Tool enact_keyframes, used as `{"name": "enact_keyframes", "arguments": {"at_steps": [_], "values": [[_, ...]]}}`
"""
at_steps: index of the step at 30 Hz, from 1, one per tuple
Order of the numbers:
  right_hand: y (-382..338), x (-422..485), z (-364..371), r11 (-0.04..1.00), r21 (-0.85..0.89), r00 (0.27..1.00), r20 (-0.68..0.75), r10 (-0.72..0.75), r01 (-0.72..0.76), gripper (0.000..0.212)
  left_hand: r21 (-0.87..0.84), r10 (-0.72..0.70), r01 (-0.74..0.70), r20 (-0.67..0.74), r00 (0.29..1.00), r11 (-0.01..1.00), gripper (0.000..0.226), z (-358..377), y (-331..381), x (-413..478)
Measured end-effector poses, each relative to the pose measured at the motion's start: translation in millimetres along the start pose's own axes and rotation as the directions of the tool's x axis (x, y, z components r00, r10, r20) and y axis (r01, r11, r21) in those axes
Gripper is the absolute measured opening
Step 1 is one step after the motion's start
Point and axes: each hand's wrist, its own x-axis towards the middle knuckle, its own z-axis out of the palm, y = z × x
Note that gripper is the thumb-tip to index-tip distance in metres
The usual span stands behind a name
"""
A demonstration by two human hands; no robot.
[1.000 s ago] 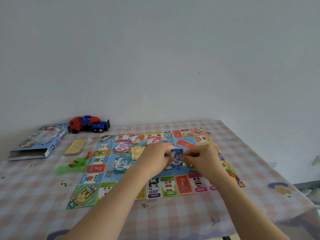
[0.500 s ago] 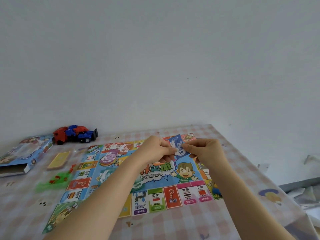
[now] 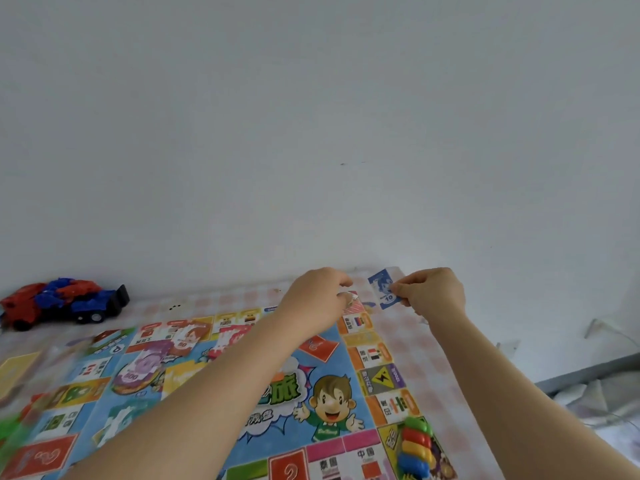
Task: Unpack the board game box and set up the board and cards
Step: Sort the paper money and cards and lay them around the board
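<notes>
A head-worn camera looks over a table [image 3: 436, 362] covered in a pale pink checked cloth, set against a plain white wall [image 3: 311, 133]. Two bare forearms reach forward from the bottom of the view.

The right hand [image 3: 433, 292] is raised above the far right corner of the table, and its thumb and curled fingers pinch the right edge of a small blue card [image 3: 382, 289]. The card is tilted, shows a cartoon figure and the number 10, and hangs in the air clear of the cloth. The left hand [image 3: 317, 299] is just to the left of the card, apart from it, above the far right corner of the game board [image 3: 377, 379]. Its fingers are curled, with something small and pale at the fingertips. Whether they grip it cannot be told.

The board lies flat and unfolded on the cloth beneath both arms. It has a border of coloured squares and a cartoon boy printed at the centre. On it lie an orange card [image 3: 318, 348], close under the left wrist, and a purple banknote [image 3: 138, 370] marked 500, further left. A cluster of green, red, yellow and blue plastic pawns [image 3: 415, 445] sits on the near right corner of the board, under the right forearm. A yellow card stack [image 3: 14, 370] lies at the left edge, off the board. A red and blue toy truck [image 3: 65, 303] stands by the wall at far left.
</notes>
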Motion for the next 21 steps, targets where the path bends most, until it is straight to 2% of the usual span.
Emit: {"name": "enact_keyframes", "arguments": {"at_steps": [8, 12, 21], "values": [[13.5, 32.8, 22.5, 0.993, -0.104, 0.997, 0.046, 0.06, -0.055, 0.011, 0.143, 0.07, -0.089, 0.131, 0.989, 0.986, 0.039, 37.1, -1.1, 44.1], [13.7, 37.2, 29.1, 0.99, -0.127, 0.996, 0.06, 0.071, -0.063, 0.009, 0.215, 0.104, -0.138, 0.16, 0.982, 0.967, 0.032, 48.5, -4.8, 52.3], [17.9, 39.0, 37.6, 0.98, -0.193, 0.997, 0.054, 0.053, -0.042, 0.003, 0.318, 0.136, -0.206, 0.231, 0.964, 0.925, 0.031, 59.7, -9.0, 58.1]]}}
